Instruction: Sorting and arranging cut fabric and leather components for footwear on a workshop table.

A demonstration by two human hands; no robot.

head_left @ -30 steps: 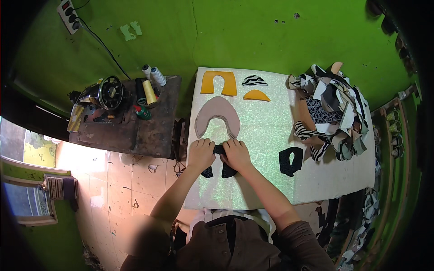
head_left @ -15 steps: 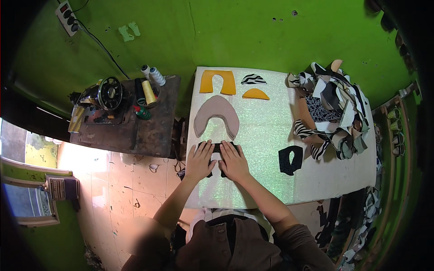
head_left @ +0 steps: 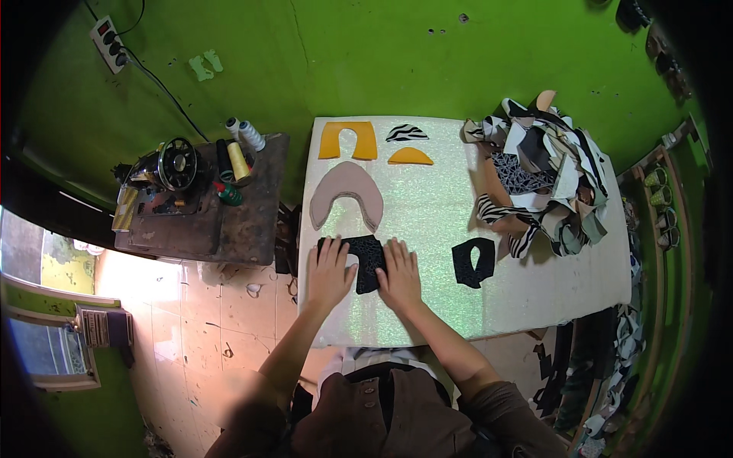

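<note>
A black patterned, arch-shaped cut piece (head_left: 368, 258) lies flat near the front of the table. My left hand (head_left: 331, 275) rests open over its left leg, hiding most of that side. At its right edge lies my right hand (head_left: 399, 276), palm down with fingers stretched out. Just beyond is a stack of greyish-pink curved pieces (head_left: 347, 183). A yellow arch-shaped piece (head_left: 331, 140), a zebra-striped half-round piece (head_left: 407, 133) and a yellow half-round piece (head_left: 411, 156) are laid out farther back. Off to the right is another black piece (head_left: 463, 263) with an oval opening.
A heap of mixed scraps (head_left: 534, 179) covers the table's back right. On a dark stand to the left are a sewing machine (head_left: 172, 164), several thread cones (head_left: 238, 160) and a small green bottle (head_left: 228, 194). A power strip (head_left: 108, 44) hangs on the green wall (head_left: 366, 61).
My right hand has slid off the black arch-shaped piece to its right edge, uncovering its right leg. My left hand stays on the left side. The whole view has shifted slightly.
</note>
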